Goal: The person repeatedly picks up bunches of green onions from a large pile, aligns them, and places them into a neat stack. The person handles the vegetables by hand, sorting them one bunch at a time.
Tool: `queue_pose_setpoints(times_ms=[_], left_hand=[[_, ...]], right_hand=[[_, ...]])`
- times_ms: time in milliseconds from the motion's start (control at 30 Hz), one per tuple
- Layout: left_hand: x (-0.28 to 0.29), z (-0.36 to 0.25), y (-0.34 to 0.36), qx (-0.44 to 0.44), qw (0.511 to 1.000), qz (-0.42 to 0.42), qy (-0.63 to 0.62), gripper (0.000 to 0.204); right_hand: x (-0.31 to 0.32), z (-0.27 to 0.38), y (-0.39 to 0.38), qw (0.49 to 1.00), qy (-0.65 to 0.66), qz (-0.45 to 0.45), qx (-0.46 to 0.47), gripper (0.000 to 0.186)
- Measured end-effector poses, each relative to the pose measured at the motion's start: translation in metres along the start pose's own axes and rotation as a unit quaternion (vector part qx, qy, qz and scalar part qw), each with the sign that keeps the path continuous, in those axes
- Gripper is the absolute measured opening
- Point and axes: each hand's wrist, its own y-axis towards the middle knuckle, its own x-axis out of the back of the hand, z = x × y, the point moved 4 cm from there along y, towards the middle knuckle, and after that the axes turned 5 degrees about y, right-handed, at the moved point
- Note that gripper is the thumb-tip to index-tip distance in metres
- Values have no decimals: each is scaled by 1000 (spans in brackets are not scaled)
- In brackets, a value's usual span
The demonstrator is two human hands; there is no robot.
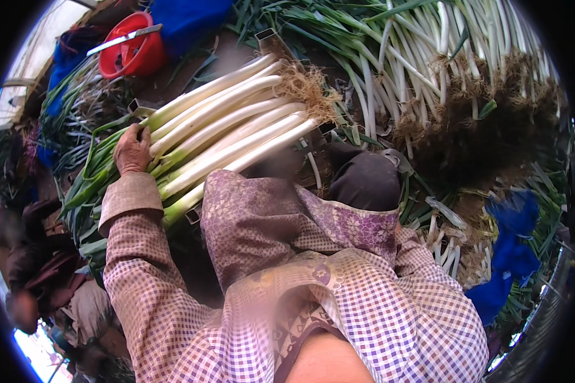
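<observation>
Several long white leeks (230,124) lie side by side immediately right of the left hand (133,153), their stems running away from it to the fibrous roots (306,86). The left fingers (128,135) are bent over the bundle's far left edge, where white turns green; whether they grip or merely rest cannot be told. Green leaves (86,185) spread left of these fingers and back toward the body.

The right hand is hidden where the right sleeve (421,255) meets the purple patterned apron (249,210); the state of its fingers cannot be told.

Edges: one hollow square tube (268,38) shows at the bundle's far side, ahead and right of the left fingers; a second tube end shows just ahead of them. The apron overlaps the near edge in view, leaving little room there.

Clearance: ahead of the left fingers, a strip of brown ground (176,89) separates the bundle from a red basin (150,57) bearing a pale flat strip (124,40). Far right of them, beyond the roots and a narrow gap, stands a large leek pile (421,76). Another person (38,239) is to their left rear.
</observation>
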Motion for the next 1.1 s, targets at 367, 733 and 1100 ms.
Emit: queue_pose_setpoints(times_ms=[367, 733, 1100], left_hand=[[-7, 20, -17, 34, 990, -2, 137, 31], [25, 5, -26, 97, 993, -39, -49, 28], [31, -1, -23, 129, 991, -25, -22, 26]], right_hand=[[148, 55, 58, 995, -1, -94, 37, 43], [429, 133, 132, 806, -22, -583, 102, 41], [472, 145, 211, 837, 290, -463, 25, 53]])
